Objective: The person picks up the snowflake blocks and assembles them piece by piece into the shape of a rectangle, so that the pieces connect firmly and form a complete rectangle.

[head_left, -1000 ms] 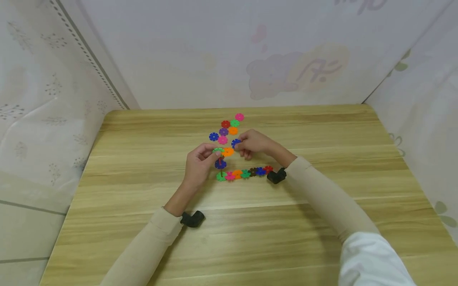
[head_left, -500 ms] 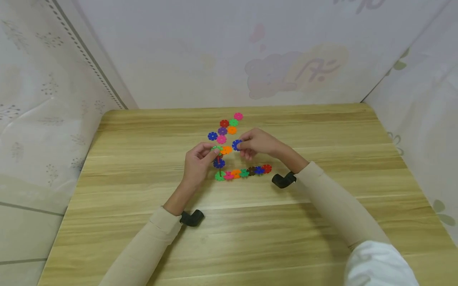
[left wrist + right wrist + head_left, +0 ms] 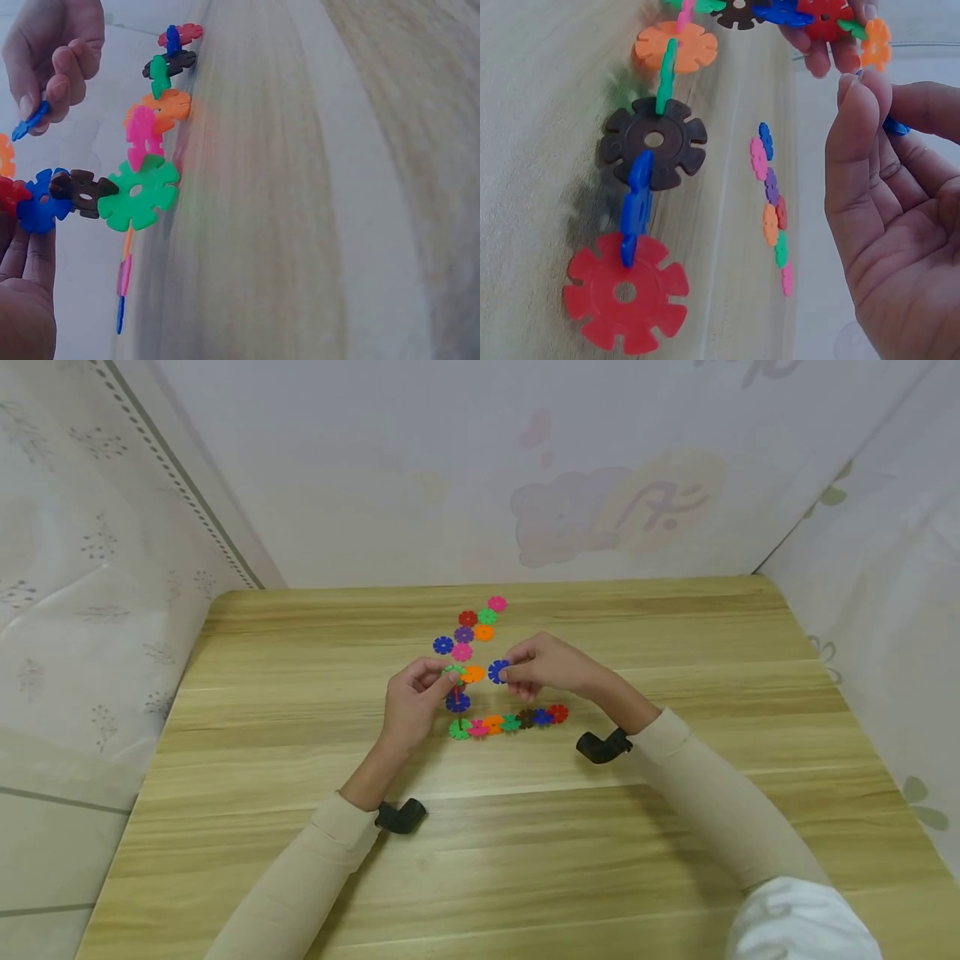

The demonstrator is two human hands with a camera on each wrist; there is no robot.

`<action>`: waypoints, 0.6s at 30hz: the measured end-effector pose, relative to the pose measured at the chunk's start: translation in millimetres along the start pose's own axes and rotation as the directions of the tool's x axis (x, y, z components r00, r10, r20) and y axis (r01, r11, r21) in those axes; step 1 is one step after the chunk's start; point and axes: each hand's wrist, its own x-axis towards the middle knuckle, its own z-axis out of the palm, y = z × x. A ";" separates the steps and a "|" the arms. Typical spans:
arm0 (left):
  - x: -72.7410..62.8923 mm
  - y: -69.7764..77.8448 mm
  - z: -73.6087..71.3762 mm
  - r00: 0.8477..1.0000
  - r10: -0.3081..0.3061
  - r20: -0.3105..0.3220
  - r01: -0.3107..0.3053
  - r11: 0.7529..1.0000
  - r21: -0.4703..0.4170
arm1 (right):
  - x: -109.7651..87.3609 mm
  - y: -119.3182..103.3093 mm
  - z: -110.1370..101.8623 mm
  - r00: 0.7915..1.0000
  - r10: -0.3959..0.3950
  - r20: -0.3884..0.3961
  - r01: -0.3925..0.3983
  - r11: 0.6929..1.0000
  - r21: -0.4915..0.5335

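Observation:
Notched plastic snowflake discs are linked into an L-shaped chain. Its lower row runs along the table from a green disc [image 3: 139,193] to a red disc [image 3: 626,291]. From the green disc, a brown disc [image 3: 84,193], a blue one and a red one rise to my left hand [image 3: 411,702]. That hand pinches the upper green disc [image 3: 454,671] between thumb and fingers. An orange disc [image 3: 473,674] sticks out to its right. My right hand [image 3: 551,664] pinches a loose blue disc [image 3: 496,672], held just right of the orange one with a small gap between them.
Behind the hands, several loose discs lie flat on the wooden table [image 3: 637,843], among them a pink disc [image 3: 462,652], a purple disc [image 3: 464,634] and a blue one [image 3: 443,645]. Patterned cloth walls [image 3: 420,485] stand at the table's back and sides.
My right hand has moved slightly toward me with the blue disc, whose face now shows more fully. The left hand still holds the chain in nearly the same place.

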 end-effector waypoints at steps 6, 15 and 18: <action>0.6 1.4 0.7 1.000 -0.013 0.005 0.013 1.000 0.002 | -1.0 -4.2 2.6 1.000 -0.009 -0.002 0.009 1.000 -0.006; 0.4 3.2 2.7 0.999 -0.050 0.004 0.050 0.998 0.026 | -0.6 -6.6 6.8 0.999 -0.040 -0.010 0.040 0.998 -0.053; 0.3 4.3 3.7 0.998 -0.062 -0.015 0.063 0.997 0.038 | -1.2 -9.1 9.1 0.998 -0.055 -0.019 0.054 0.996 -0.069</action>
